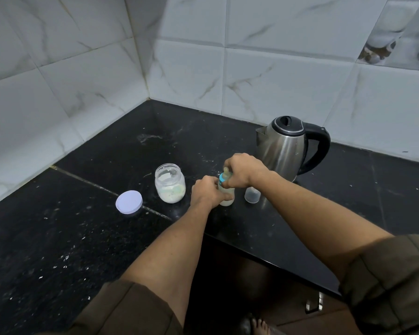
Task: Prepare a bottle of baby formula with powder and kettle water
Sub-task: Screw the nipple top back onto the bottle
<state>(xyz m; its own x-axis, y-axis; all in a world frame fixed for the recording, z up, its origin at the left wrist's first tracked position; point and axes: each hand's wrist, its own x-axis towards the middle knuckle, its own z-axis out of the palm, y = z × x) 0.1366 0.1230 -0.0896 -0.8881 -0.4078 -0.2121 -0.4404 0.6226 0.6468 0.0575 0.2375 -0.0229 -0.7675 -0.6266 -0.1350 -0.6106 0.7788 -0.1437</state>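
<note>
Gripping the bottle (228, 201): left hand (205, 191) low, right hand (244, 170) atop.

Black speckled counter (58, 238) runs back into the corner under white marble-veined wall tiles (203, 68), pale flecks (64, 257) dotting its near-left stretch, a patterned tile (402, 44) far right, a metal cabinet handle (313, 303) below the front edge.

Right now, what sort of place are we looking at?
Most likely a home kitchen, at a corner of the worktop. What shows it: a black stone counter set against marble-look tiled walls, a steel electric kettle, and an open jar of white powder next to a baby bottle.
</note>
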